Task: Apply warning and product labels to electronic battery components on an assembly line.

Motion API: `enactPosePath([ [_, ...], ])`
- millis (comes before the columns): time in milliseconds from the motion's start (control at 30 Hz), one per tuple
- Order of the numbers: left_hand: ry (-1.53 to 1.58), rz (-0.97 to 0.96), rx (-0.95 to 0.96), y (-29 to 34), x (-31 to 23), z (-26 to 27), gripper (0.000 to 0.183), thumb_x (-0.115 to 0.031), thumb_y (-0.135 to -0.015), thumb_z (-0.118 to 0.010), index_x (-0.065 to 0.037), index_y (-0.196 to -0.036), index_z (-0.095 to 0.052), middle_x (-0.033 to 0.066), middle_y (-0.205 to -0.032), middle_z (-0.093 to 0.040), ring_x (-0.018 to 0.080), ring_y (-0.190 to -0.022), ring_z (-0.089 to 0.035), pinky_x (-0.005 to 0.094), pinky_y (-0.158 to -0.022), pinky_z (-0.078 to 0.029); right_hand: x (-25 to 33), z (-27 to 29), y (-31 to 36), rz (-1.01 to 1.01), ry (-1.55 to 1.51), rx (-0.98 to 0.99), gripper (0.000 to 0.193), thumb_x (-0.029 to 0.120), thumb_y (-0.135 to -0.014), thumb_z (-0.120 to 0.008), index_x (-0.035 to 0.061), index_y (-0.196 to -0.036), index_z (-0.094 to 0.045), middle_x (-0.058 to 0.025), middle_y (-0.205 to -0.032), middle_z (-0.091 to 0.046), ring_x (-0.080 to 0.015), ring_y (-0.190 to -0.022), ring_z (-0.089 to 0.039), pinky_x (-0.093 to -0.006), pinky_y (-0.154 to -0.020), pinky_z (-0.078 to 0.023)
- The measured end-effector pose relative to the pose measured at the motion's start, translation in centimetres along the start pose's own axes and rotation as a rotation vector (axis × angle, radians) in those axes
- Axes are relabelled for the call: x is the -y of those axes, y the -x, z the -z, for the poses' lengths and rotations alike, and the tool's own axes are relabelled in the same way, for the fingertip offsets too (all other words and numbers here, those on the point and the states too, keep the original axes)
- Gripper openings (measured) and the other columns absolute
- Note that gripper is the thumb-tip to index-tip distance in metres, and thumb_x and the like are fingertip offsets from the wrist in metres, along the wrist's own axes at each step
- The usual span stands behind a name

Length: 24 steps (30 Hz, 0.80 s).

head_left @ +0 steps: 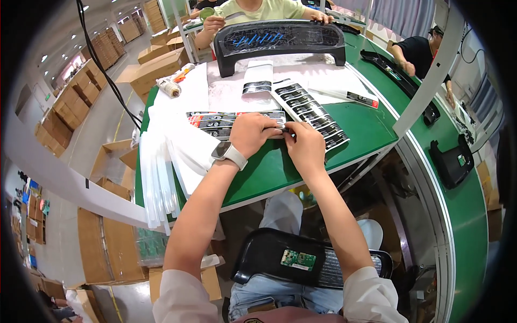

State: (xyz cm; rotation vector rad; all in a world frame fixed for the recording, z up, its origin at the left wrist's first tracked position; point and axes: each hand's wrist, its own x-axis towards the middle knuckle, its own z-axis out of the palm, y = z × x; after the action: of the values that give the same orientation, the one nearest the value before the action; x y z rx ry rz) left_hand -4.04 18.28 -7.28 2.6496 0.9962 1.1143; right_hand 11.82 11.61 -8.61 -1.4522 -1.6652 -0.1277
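My left hand [252, 132], with a watch [222, 151] on its wrist, is closed at the right end of a black, red and white label sheet [210, 124] lying on the green table. My right hand [307, 144] meets it there, thumb and forefinger pinched together at the sheet's edge. Fingers hide most of what lies between them. Just beyond my right hand lies a sheet of black-and-white labels [312, 110], slanting across the tabletop. Across my lap rests a black plastic panel [264, 255] carrying a green circuit board [298, 260].
White strips [155, 177] hang over the table's left edge, near a roll of tape [169, 88]. A film-covered black panel [280, 40] stands at the far side, held by a person [258, 8]. Another person [420, 56] works at the right-hand green bench [466, 215]. Cardboard boxes [161, 70] stand left.
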Motion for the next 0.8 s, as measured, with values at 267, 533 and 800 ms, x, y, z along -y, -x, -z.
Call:
enactPosePath([
  [267, 0.061, 0.139, 0.078, 0.1, -0.5, 0.4, 0.021, -0.021, -0.077, -0.077, -0.012, -0.096, -0.076, 0.0108, -0.095, -0.072, 0.0250, -0.093, -0.070, 0.0329, -0.079, -0.056, -0.5, -0.6, 0.4, 0.023, -0.110, -0.111, 0.010, 0.008, -0.076, -0.073, 0.0040, -0.085, -0.069, -0.0111, -0.080, -0.069, -0.0301, -0.069, -0.067, -0.0385, -0.062, -0.052],
  [533, 0.121, 0.095, 0.116, -0.3, -0.3, 1.1, 0.037, -0.048, -0.090, -0.060, -0.016, -0.097, -0.076, 0.0104, -0.090, -0.073, 0.0277, -0.088, -0.069, 0.0358, -0.074, -0.054, -0.1, 0.1, 0.2, -0.045, -0.178, -0.078, 0.007, 0.004, -0.072, -0.073, 0.0050, -0.075, -0.066, -0.0082, -0.082, -0.066, -0.0276, -0.073, -0.066, -0.0390, -0.063, -0.052],
  [800, 0.184, 0.395, 0.567, -2.4, 0.2, 2.5, 0.085, -0.073, -0.094, -0.023, -0.006, -0.122, -0.066, 0.0184, -0.120, -0.065, 0.0308, -0.115, -0.059, 0.0331, -0.100, -0.042, 4.7, 5.3, 5.2, 0.178, -0.246, -0.034, 0.020, -0.002, -0.065, -0.073, 0.0041, -0.071, -0.054, -0.0078, -0.088, -0.056, -0.0286, -0.086, -0.058, -0.0393, -0.067, -0.048],
])
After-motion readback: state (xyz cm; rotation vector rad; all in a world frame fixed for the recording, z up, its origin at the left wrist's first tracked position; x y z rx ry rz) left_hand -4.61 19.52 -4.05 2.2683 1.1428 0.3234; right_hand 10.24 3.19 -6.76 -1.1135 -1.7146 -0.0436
